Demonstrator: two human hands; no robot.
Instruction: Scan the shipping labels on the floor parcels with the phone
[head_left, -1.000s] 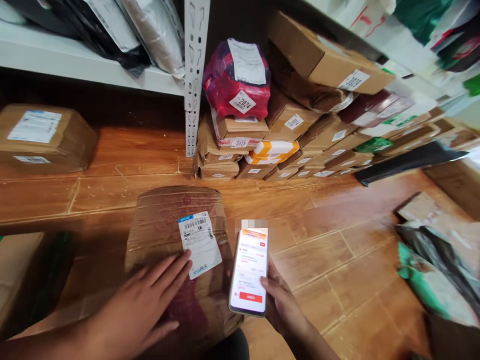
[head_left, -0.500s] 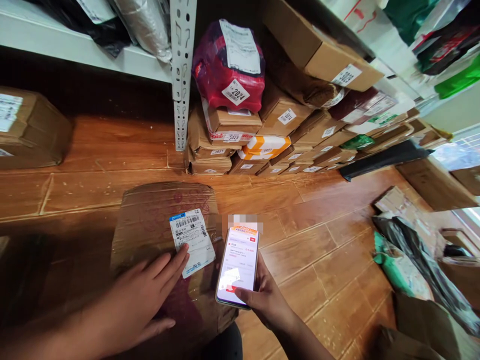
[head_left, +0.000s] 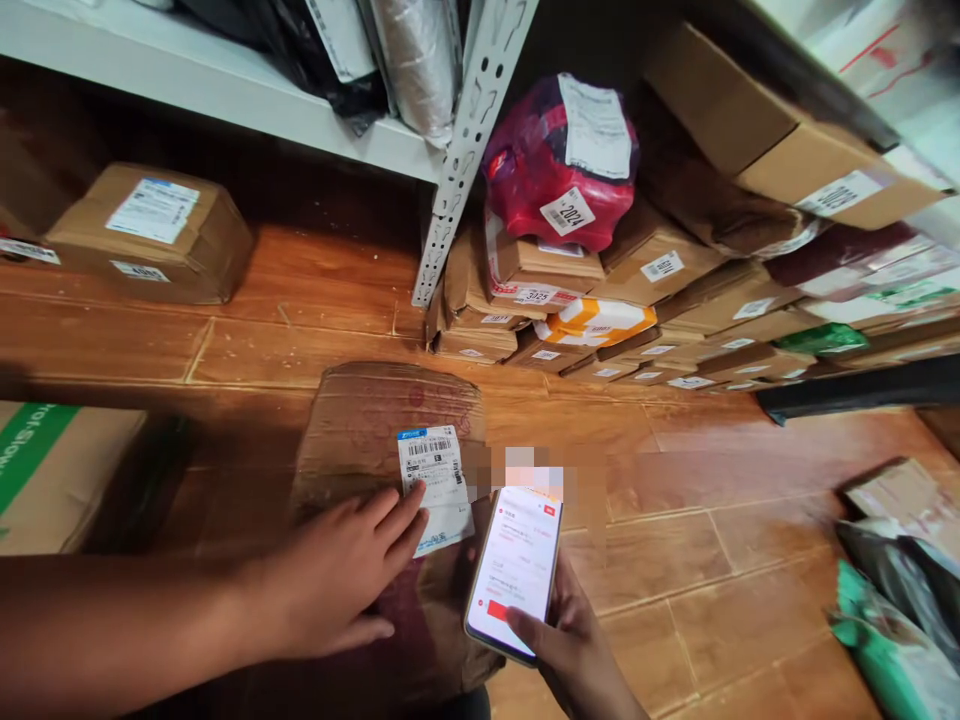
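Note:
A brown cardboard parcel [head_left: 375, 440] wrapped in tape lies on the wooden floor in front of me. My left hand [head_left: 341, 580] rests flat on its top, fingers spread, fingertips touching the white barcode label [head_left: 436, 485]. My right hand [head_left: 574, 655] holds a smartphone [head_left: 514, 570] just right of the parcel, its lit screen facing me with a red and white page, my thumb on the lower screen.
A white metal shelf post [head_left: 469, 150] stands behind the parcel. Right of it are stacked labelled boxes [head_left: 652, 260] and a red bagged parcel [head_left: 559, 165]. A brown box [head_left: 154, 235] sits under the shelf at left, a green-striped box [head_left: 52, 470] nearer left, bags [head_left: 892, 600] at right.
The view has shifted so everything sits further right. My left hand has slid slightly up onto the label. The phone stays in my right hand, its screen showing a different page.

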